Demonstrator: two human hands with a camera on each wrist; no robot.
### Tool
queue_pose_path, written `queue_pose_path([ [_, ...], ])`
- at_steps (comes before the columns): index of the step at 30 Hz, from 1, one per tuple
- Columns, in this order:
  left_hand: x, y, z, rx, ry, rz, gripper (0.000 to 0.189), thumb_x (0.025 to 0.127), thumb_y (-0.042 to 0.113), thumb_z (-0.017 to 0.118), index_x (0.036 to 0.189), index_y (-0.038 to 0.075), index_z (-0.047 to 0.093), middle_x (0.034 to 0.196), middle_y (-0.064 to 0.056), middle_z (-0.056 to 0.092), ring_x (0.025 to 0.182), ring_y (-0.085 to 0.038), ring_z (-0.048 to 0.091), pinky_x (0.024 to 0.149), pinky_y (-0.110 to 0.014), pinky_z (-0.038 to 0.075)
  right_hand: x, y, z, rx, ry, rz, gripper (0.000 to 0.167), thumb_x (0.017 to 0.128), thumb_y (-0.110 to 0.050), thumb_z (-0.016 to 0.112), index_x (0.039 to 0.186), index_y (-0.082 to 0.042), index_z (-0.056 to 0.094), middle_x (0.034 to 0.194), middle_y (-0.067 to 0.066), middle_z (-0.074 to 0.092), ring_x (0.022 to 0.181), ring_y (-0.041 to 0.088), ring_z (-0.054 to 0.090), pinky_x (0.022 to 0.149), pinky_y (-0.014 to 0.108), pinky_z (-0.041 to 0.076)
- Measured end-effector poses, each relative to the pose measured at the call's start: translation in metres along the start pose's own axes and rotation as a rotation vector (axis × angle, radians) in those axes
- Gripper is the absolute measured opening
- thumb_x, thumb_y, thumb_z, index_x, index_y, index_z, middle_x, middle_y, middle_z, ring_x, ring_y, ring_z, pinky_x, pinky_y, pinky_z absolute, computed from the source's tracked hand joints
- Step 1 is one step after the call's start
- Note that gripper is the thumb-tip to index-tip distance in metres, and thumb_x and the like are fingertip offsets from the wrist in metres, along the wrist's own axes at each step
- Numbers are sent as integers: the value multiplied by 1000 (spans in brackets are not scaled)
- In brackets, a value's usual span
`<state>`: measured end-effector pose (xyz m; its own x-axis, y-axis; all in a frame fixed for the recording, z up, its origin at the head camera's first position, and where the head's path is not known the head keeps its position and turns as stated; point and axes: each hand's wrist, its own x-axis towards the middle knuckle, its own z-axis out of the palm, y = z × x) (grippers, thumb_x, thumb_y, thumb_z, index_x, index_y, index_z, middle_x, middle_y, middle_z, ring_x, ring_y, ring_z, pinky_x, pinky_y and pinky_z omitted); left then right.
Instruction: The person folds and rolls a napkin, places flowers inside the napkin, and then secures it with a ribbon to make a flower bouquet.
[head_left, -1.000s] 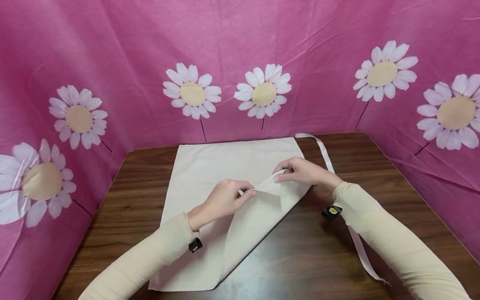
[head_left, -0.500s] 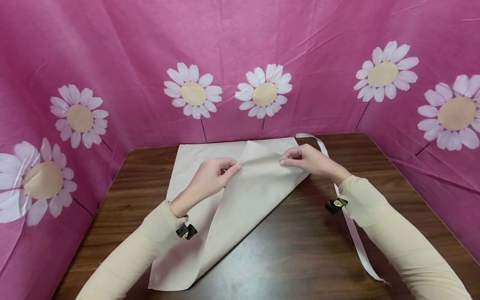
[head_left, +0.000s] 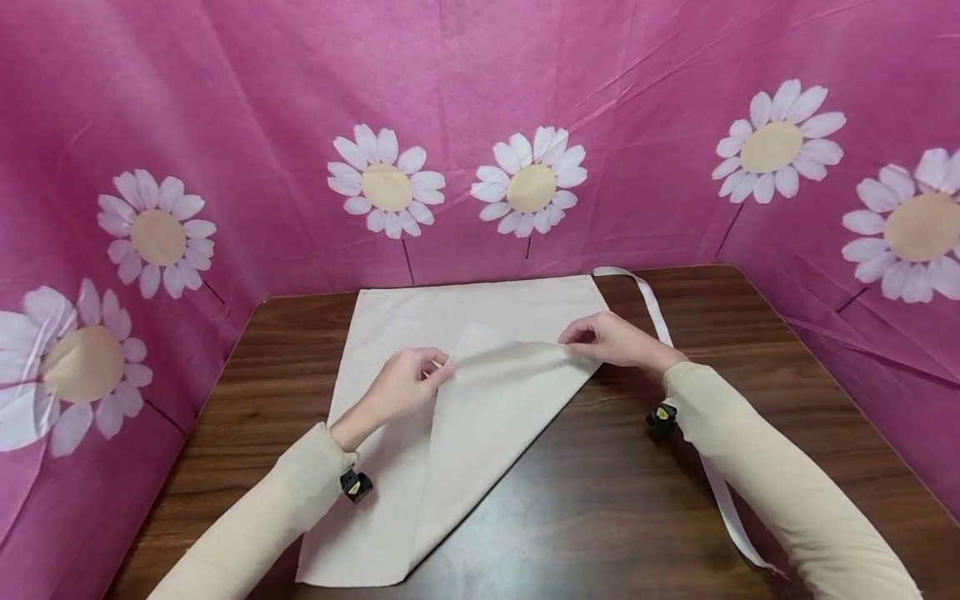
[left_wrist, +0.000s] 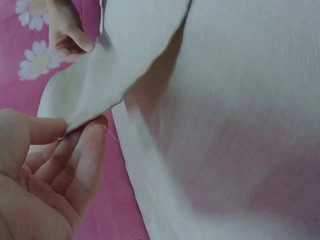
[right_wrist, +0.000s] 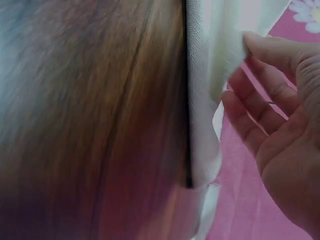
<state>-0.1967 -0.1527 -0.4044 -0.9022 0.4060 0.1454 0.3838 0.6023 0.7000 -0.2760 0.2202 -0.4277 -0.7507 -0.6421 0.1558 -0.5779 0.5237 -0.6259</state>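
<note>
A cream cloth [head_left: 480, 425] lies on the table, its near right corner folded over toward the far left in a diagonal. My left hand [head_left: 401, 385] pinches the left edge of the folded flap between thumb and fingers. At the flap's right side, my right hand [head_left: 611, 337] pinches the fabric too. In the left wrist view the flap's edge [left_wrist: 95, 107] sits between thumb and fingers, slightly lifted off the layer below. The right wrist view has the thumb and fingertips on the cloth [right_wrist: 205, 100] beside its folded edge.
A white strap [head_left: 656, 312] runs from the cloth's far right corner and passes under the right forearm. The brown wooden table [head_left: 600, 500] is bordered by a pink curtain [head_left: 450, 67] with daisy prints.
Both hands first carried the cloth's corner up and away toward the far side, then lowered it onto the cloth. The left hand has shifted leftward overall, and the folded area has grown.
</note>
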Motion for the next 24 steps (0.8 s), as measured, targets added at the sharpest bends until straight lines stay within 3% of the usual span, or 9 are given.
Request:
queue_pose_path([
  [3, 9, -9, -1, 26, -11, -23, 14, 97, 18, 69, 95, 6, 75, 71, 1, 70, 58, -7, 59, 65, -28, 49, 9, 4, 4, 3, 49, -4, 12, 93, -3, 72, 103, -7, 77, 101, 2, 74, 91, 14, 63, 81, 33, 54],
  [5, 17, -15, -3, -14, -27, -62, 15, 97, 18, 69, 98, 4, 75, 73, -1, 71, 59, -9, 61, 64, -28, 50, 16, 5, 7, 8, 68, -16, 13, 95, -4, 70, 106, -6, 77, 101, 2, 74, 89, 15, 62, 79, 34, 52],
  [10, 40, -26, -8, -151, -74, -207, 25, 96, 18, 71, 112, -1, 73, 83, -10, 75, 68, -22, 70, 62, -32, 56, 31, 3, 13, 26, 87, -19, 14, 96, -7, 70, 108, -7, 77, 101, 1, 74, 87, 17, 60, 79, 34, 48],
  [15, 57, -30, -8, -234, -105, -338, 33, 93, 12, 74, 121, -3, 68, 95, -14, 75, 76, -20, 71, 67, -34, 60, 38, 7, 18, 35, 101, 58, 15, 97, -10, 69, 109, -10, 78, 105, 3, 74, 88, 17, 61, 80, 37, 48],
  [19, 64, -30, -7, -244, -78, -371, 36, 91, 4, 72, 125, -4, 66, 98, -15, 73, 72, -20, 70, 67, -34, 60, 40, 13, 17, 5, 52, 69, 16, 97, -14, 71, 110, -7, 77, 104, 4, 75, 84, 16, 63, 79, 36, 50],
  [24, 65, -28, -15, -231, -69, -384, 47, 91, 3, 70, 136, -6, 58, 102, -17, 72, 73, -21, 71, 70, -35, 60, 33, 19, -4, -83, -103, 25, 18, 94, -10, 71, 109, -3, 75, 97, 5, 74, 86, 19, 66, 81, 40, 53],
])
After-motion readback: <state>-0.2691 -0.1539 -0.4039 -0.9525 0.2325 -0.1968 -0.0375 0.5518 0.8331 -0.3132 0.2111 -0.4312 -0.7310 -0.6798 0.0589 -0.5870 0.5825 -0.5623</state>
